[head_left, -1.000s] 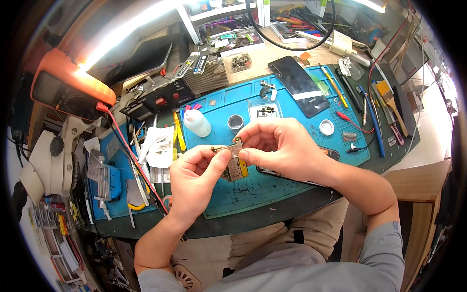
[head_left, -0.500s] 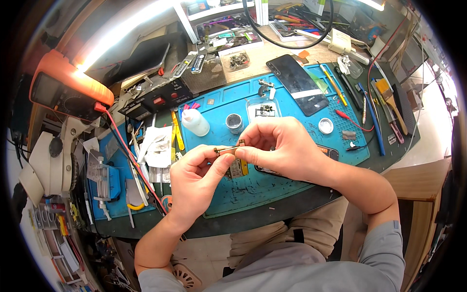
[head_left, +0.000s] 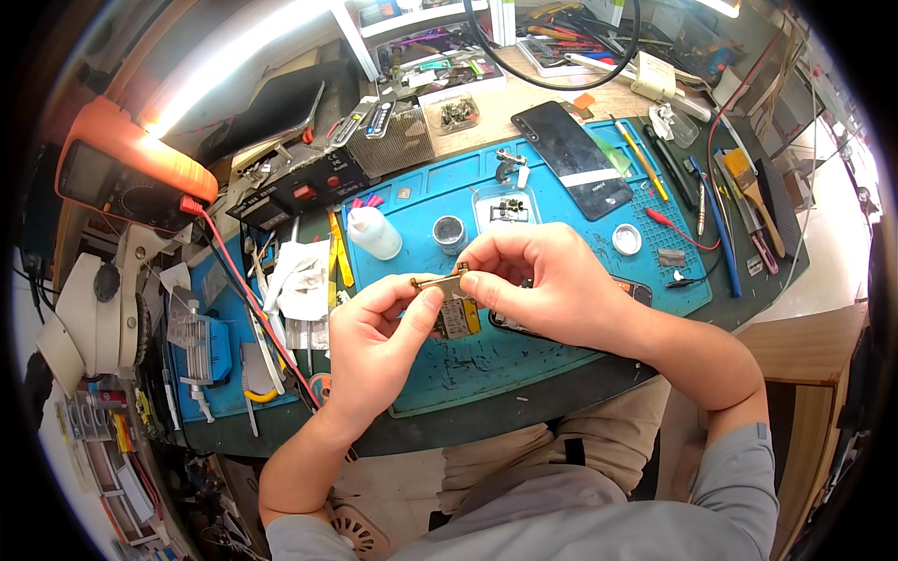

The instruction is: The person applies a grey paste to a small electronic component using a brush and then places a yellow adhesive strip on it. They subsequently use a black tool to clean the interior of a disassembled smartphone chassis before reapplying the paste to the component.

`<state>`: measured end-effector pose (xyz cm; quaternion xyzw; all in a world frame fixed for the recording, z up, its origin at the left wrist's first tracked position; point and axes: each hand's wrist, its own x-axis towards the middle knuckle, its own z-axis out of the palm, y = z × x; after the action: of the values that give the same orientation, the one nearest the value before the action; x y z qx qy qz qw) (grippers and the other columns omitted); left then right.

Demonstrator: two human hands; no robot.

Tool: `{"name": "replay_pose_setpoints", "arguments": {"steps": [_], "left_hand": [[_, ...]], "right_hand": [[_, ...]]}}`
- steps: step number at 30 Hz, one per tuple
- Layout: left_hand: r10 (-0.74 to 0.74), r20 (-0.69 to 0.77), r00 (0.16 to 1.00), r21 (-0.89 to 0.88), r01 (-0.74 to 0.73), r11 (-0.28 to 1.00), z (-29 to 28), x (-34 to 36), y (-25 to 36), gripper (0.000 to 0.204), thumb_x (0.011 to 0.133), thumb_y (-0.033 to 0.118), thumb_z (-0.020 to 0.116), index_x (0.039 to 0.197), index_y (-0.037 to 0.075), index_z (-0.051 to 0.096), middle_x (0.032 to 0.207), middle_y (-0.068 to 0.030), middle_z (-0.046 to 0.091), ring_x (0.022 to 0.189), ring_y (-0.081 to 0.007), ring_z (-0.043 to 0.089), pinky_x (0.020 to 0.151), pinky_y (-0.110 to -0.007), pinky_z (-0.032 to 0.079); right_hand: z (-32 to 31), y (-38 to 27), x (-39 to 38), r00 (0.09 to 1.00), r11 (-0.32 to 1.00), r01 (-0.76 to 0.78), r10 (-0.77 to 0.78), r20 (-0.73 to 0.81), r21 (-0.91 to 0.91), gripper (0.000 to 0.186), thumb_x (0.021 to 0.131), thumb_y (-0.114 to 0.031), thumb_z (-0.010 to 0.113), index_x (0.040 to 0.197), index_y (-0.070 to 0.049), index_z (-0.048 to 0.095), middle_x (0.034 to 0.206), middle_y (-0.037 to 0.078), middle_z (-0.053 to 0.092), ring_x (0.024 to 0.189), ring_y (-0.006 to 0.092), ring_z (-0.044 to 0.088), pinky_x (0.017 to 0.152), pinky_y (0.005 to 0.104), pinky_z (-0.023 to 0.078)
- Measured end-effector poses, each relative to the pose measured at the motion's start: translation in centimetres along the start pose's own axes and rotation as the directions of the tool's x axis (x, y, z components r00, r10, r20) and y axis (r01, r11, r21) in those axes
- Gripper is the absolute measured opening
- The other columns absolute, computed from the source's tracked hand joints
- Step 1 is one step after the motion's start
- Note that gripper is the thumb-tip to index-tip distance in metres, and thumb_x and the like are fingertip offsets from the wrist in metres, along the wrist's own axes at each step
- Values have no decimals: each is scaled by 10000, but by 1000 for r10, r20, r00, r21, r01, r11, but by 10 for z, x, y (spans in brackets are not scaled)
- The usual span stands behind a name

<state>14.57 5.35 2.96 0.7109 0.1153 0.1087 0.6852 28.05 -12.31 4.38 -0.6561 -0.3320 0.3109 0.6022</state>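
Note:
Above the blue mat, both hands pinch a small, thin metallic component: my left hand at its left end, my right hand at its right. Its finer details are too small to make out. Just below them is a circuit board with a yellow edge; whether fingers touch it is hidden. An opened phone lies partly under my right hand. Beyond the hands stand a dark open jar and a white bottle, beside a clear tray of small parts.
A black phone, a round lid and several tools with a brush lie to the right. An orange multimeter with leads, a microscope and a blue holder crowd the left. A power unit sits behind.
The component between my fingers has been tilted and shifted slightly, and both hands have moved a little, keeping their pinch. The board below shows a little less than one second ago.

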Motion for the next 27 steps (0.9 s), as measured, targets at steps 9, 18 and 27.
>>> {"name": "replay_pose_setpoints", "arguments": {"steps": [9, 18, 27], "left_hand": [[7, 16, 1000, 0, -7, 1000, 3, 0, 2, 197, 1028, 145, 705, 1109, -30, 746, 951, -21, 743, 828, -53, 670, 706, -216, 568], [-167, 16, 986, -154, 168, 974, -9, 7, -3, 267, 1011, 225, 736, 1114, -21, 748, 962, -31, 746, 814, -66, 680, 673, -223, 576], [-136, 37, 990, -88, 139, 986, -4, 4, 4, 270, 1033, 189, 701, 1186, -31, 729, 1035, -35, 750, 901, -79, 691, 729, -239, 589]], "right_hand": [[1, -1, -1, 1000, 999, 15, -15, 0, -51, 148, 963, -104, 744, 1016, 34, 737, 878, 58, 745, 778, 75, 671, 683, 261, 558], [1, 6, 1, 998, 997, -20, 16, 55, 68, 308, 1036, -85, 660, 1310, 55, 652, 957, 36, 722, 874, 70, 666, 813, 262, 576], [0, 6, 3, 998, 997, -45, 42, 54, 58, 276, 975, -90, 724, 1207, 51, 671, 943, 76, 747, 822, 83, 681, 727, 258, 562]]}}
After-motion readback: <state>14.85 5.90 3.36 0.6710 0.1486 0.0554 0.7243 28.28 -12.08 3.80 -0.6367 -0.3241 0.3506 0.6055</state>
